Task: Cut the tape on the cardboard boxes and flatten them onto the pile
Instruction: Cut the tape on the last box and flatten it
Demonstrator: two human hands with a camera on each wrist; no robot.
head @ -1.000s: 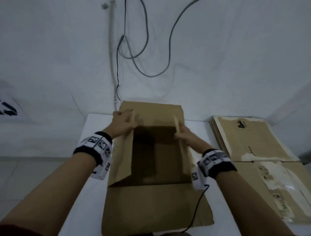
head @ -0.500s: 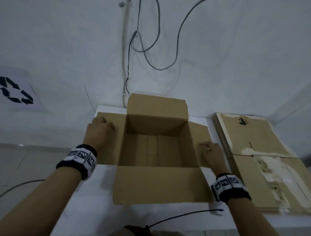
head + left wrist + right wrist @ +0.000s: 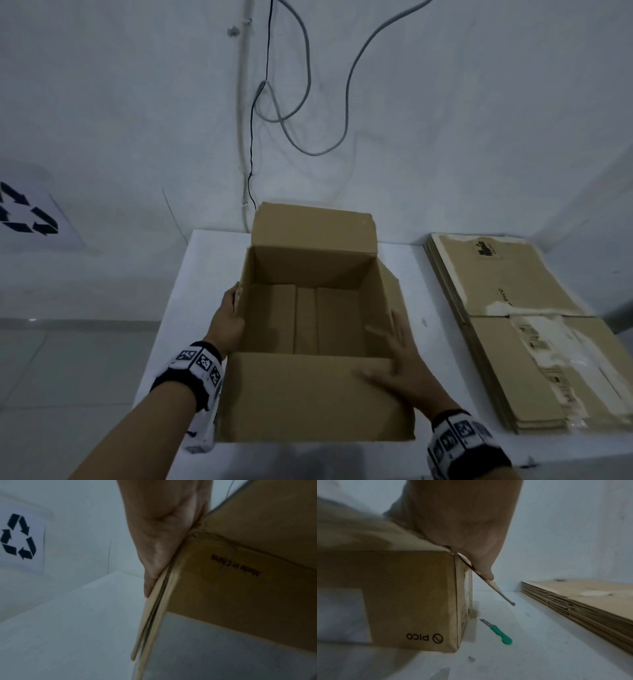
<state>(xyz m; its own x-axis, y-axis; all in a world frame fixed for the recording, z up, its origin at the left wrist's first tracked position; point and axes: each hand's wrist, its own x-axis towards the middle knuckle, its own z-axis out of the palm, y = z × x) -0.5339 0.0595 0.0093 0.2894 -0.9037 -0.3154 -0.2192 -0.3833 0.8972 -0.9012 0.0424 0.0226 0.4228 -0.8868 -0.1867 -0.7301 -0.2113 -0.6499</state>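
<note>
An open brown cardboard box (image 3: pixel 308 401) stands mid-table with its top flaps spread and nothing inside. My left hand (image 3: pixel 224 318) lies flat against the box's left side, and in the left wrist view its straight fingers (image 3: pixel 154 563) press the folded-down left flap against the wall (image 3: pixel 240 588). My right hand (image 3: pixel 400 370) straddles the near right corner with spread fingers, blurred. In the right wrist view one of its fingers (image 3: pixel 486 573) pushes the right flap down beside the box (image 3: pixel 411 595). A green-handled cutter (image 3: pixel 498 632) lies on the table by that corner.
A pile of flattened boxes (image 3: pixel 513 325) lies at the table's right end, also seen as the stacked pile (image 3: pixel 582 608). The white table (image 3: pixel 178 308) stands against a wall with hanging cables (image 3: pixel 308 137). A recycling sign (image 3: pixel 27 212) is on the left wall.
Both hands had pushed the side flaps outward and down. Now the left hand has drawn in against the box's left side and the right hand has moved to the near right corner.
</note>
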